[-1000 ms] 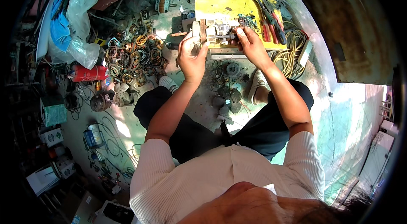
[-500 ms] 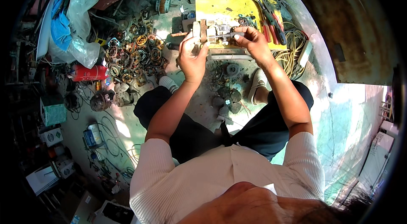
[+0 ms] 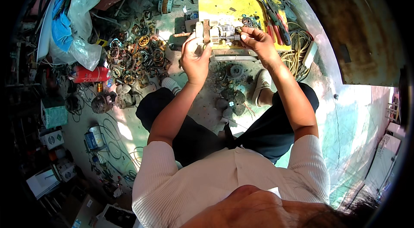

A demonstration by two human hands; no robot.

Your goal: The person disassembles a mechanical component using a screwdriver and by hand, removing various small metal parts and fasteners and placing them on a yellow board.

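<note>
The motor is being held over the near edge of the yellow board, its shaft being pointed right; whether any weight is being borne by the board cannot be told; the motor's left end is being grasped by the left hand, thumb being set on the near side, fingers being curled round the far left; the fingers of the right hand are being bunched at the shaft's right end, thumb and forefinger being kept close; a small dark piece is being exposed right by the fingertips; whether it or the shaft is being pinched cannot be told.

Just changed: the right fingers are being re-set about the shaft end, the dark piece being shown more plainly than half a second ago; the left hand and motor are being kept where they were; so, by judgement, steadying is being done by the left, fine handling by the right.

Around: small parts are being kept on the board past the shaft; hand tools are being kept along its right side; scrap is being heaped on the floor, left.
</note>
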